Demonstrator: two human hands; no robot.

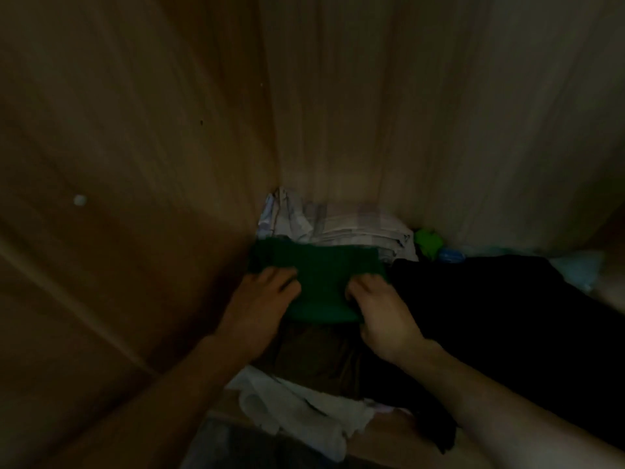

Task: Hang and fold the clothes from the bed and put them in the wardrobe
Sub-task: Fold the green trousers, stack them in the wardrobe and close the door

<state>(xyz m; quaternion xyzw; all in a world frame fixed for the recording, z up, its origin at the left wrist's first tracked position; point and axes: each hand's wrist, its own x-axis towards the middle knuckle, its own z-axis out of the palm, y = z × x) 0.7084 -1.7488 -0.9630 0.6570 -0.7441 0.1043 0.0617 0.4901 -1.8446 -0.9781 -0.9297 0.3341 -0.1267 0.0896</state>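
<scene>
I look into a dim wooden wardrobe (135, 164). A folded dark green garment (321, 275) lies on a brown folded garment (314, 357) in the back left corner. My left hand (260, 302) grips the green garment's left edge, with the fingers curled over it. On the right edge, my right hand (378, 309) holds the green garment with its fingers tucked into the fold. Behind the green garment sits a stack of pale checked folded cloth (334, 225).
A large black garment (500, 316) fills the right side of the shelf. A bright green item (427, 242) and a blue one (449, 255) sit at the back right. White cloth (297, 411) hangs over the front edge below the hands.
</scene>
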